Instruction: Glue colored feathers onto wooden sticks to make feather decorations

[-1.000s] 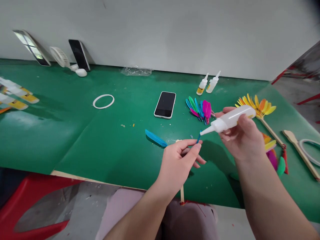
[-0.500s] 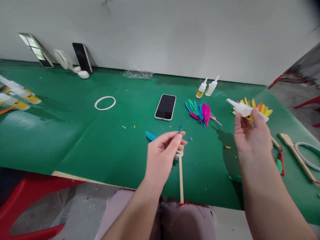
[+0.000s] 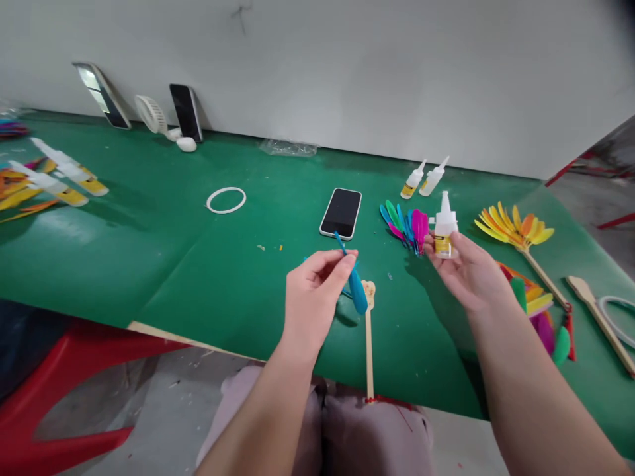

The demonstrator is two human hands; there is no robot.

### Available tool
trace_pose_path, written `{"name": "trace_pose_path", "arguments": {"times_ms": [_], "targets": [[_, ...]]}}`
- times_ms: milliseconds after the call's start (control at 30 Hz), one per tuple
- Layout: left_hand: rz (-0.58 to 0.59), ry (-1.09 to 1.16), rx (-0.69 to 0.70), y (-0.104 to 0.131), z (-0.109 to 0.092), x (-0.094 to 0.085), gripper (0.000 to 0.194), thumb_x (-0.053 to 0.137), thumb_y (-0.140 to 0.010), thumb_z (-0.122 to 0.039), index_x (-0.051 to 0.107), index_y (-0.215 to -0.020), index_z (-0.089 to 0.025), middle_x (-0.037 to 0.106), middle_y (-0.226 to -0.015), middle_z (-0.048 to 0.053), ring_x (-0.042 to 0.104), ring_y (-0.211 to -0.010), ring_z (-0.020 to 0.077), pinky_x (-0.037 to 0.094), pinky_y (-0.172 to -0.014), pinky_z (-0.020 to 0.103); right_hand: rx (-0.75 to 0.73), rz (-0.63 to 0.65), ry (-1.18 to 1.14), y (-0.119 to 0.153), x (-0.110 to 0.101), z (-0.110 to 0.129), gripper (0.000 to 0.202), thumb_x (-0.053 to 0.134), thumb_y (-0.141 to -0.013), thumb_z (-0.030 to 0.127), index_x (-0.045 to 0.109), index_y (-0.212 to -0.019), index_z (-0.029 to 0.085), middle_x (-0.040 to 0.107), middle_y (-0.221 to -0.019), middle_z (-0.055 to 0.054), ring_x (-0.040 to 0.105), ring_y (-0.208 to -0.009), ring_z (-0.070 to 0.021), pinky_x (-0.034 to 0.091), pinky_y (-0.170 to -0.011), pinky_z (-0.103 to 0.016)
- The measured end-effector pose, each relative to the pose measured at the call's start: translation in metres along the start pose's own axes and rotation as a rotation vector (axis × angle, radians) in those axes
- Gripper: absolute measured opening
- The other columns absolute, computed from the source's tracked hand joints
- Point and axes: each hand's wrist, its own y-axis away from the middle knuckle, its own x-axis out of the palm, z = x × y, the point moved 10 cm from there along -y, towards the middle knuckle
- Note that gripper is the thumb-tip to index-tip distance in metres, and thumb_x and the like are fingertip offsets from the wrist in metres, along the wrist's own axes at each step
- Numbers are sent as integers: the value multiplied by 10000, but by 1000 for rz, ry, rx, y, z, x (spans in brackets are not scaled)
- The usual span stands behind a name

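Observation:
Between its thumb and fingers my left hand (image 3: 320, 291) pinches a blue feather (image 3: 358, 291), whose broad end hangs down over the wooden stick (image 3: 369, 350). The stick's rounded head has small marks on it and lies just right of that hand. My right hand (image 3: 466, 268) grips a small glue bottle (image 3: 445, 231) with a yellow label, its nozzle pointing up. Left of the bottle lies a bunch of blue, green and pink feathers (image 3: 407, 225). A yellow and orange feather fan (image 3: 520, 228) is spread on the table further right.
A phone (image 3: 341, 213) lies mid-table, a white ring (image 3: 226, 200) to its left. Two glue bottles (image 3: 413, 182) stand near the wall. At the back left are a small fan (image 3: 151, 114) and two propped phones (image 3: 186, 112). More glue bottles (image 3: 62, 182) lie at far left.
My right hand has moved left and turned the glue bottle from lying sideways to nozzle up. The blue feather in my left hand now hangs across the stick's head. The view has shifted slightly.

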Motion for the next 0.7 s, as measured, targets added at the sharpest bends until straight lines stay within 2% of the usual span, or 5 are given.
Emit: {"name": "trace_pose_path", "arguments": {"times_ms": [100,300,433,533,700], "targets": [[45,-41,-4,0,2,5,110,683,-716,-292,716,-789,-215,711,-835,6,628,-714,104,505,-660,208,-14,100,151,5,16,-8,228,693,-662,254,663,-885,218,635,-867,1,596,-819,-121,492,-813,-285],[88,-87,75,4,-1,14,102,672,-724,-280,713,-750,-190,702,-859,37,632,-777,142,503,-693,242,-194,64,602,3,20,-12,388,733,-616,304,634,-982,222,650,-948,-11,585,-882,-152,460,-802,-313],[146,-80,14,10,3,22,160,644,-752,-304,716,-834,-187,707,-732,31,640,-623,127,529,-637,244,-266,61,787,-3,20,-13,463,724,-612,355,592,-1028,202,656,-965,-44,600,-906,-196,458,-817,-372],[246,-73,8,16,1,32,173,622,-774,-283,710,-894,-194,718,-741,29,672,-691,146,545,-688,251,-297,55,917,-5,19,-14,452,710,-621,375,587,-1015,190,660,-938,-54,608,-874,-207,464,-789,-383],[441,-194,244,29,-25,47,175,574,-809,-208,712,-914,-233,720,-880,30,666,-801,153,527,-764,266,-368,73,1044,-5,24,-11,420,681,-644,385,583,-1006,195,654,-962,-67,599,-901,-226,464,-752,-381]]}}
